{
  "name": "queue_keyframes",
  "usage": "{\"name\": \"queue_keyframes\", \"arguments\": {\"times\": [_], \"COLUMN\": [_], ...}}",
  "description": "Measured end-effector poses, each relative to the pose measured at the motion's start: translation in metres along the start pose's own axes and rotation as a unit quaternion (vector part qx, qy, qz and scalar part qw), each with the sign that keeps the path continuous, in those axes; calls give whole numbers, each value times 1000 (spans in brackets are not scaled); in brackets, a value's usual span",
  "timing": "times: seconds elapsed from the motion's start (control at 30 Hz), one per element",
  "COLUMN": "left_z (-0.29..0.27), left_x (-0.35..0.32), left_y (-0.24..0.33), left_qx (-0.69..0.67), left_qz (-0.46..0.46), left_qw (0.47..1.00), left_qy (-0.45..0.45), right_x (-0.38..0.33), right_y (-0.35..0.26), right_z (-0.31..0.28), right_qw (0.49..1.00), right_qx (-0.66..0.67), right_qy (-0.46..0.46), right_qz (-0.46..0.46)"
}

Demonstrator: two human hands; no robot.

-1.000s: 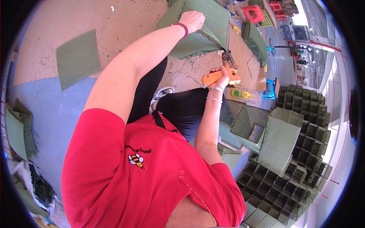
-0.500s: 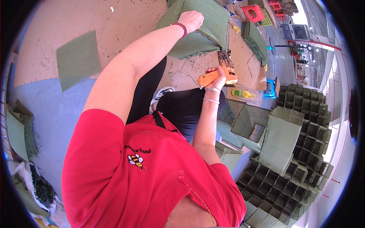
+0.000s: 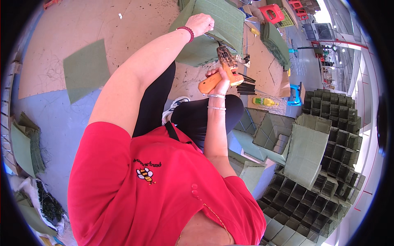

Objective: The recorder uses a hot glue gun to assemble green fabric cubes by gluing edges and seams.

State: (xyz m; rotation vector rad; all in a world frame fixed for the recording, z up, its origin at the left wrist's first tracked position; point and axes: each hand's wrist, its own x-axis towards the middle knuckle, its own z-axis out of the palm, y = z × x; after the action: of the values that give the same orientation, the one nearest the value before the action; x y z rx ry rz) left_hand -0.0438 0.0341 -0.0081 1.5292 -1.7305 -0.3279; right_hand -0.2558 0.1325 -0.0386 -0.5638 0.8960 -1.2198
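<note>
Closed fingers of my left hand grip the near edge of a folded green board box, which stands tilted on the brown work surface. What lies under the fingertips is hidden. My right hand is wrapped round the orange handle of a hot glue gun. Its dark, crusted nozzle end points up at the box's lower corner, close to the seam; whether it touches cannot be told. Several black glue sticks lie just right of the gun.
A flat green sheet lies at left. Stacked green sheets stand right of the box, a yellow bottle and blue stool nearer. Green divided boxes pile up at right. Red stools stand far back.
The glue gun in my right hand has moved left and up toward the box's corner, uncovering the black sticks. My left hand has shifted slightly left and down, still on the box.
</note>
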Motion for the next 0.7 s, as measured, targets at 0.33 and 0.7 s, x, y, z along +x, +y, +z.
{"name": "queue_keyframes", "arguments": {"times": [0.33, 0.7], "left_z": [-5, -8], "left_x": [-1, -2], "left_y": [0, -1], "left_qx": [-11, -1], "left_qz": [-9, -14], "left_qw": [1000, 1000], "left_qy": [-11, -16], "right_x": [-3, -7], "right_y": [16, 20], "right_z": [10, 19], "right_qw": [999, 999], "right_qx": [-10, 20], "right_qy": [-42, -41], "right_qz": [17, 12]}}
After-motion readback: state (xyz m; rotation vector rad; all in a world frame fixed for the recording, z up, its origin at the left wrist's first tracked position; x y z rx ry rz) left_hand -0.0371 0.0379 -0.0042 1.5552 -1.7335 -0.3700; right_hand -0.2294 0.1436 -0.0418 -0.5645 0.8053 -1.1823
